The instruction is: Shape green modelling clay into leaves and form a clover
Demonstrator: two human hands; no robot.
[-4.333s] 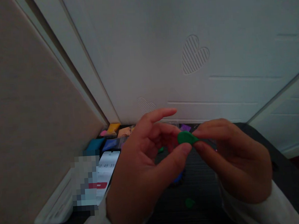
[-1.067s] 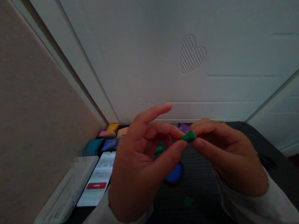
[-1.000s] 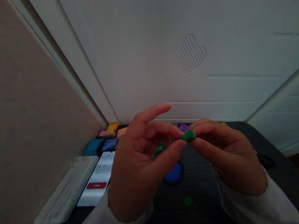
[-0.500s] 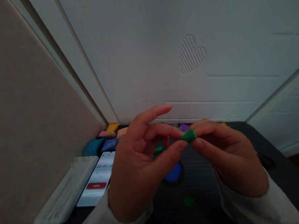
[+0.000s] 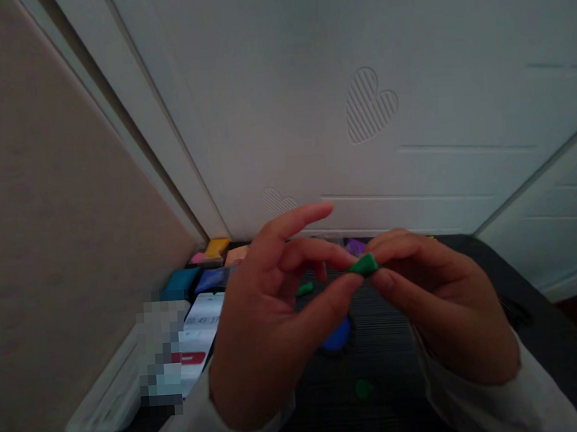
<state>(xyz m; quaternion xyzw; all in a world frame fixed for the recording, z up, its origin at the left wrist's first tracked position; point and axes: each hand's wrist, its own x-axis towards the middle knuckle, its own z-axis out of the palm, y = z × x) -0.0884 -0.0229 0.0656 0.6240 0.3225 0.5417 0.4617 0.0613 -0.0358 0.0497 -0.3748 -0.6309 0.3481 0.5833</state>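
A small wedge of green modelling clay point(image 5: 364, 265) is held up between both hands over the dark table. My left hand point(image 5: 279, 314) pinches its narrow end between thumb and a finger, with the index finger raised above. My right hand point(image 5: 445, 298) has thumb and fingertips on its wider end. Below the hands, a flat green clay piece point(image 5: 363, 389) with a small point lies on the table. A blue disc with a dark rim point(image 5: 335, 335) is partly hidden behind my left hand, and another green clay piece point(image 5: 305, 288) shows past its fingers.
At left are a phone point(image 5: 202, 325) showing a timer, partly pixelated, and a white box-like object point(image 5: 108, 396). Packets of coloured clay, including teal point(image 5: 180, 282), blue point(image 5: 213, 279), yellow point(image 5: 217, 248) and purple point(image 5: 355, 247), line the back. A dark object point(image 5: 516, 309) lies right. A white panel point(image 5: 282, 112) rises behind.
The held clay was a rounded teardrop with its point to the right; now it is a wedge narrowing to the left. Over the last second the hands barely moved.
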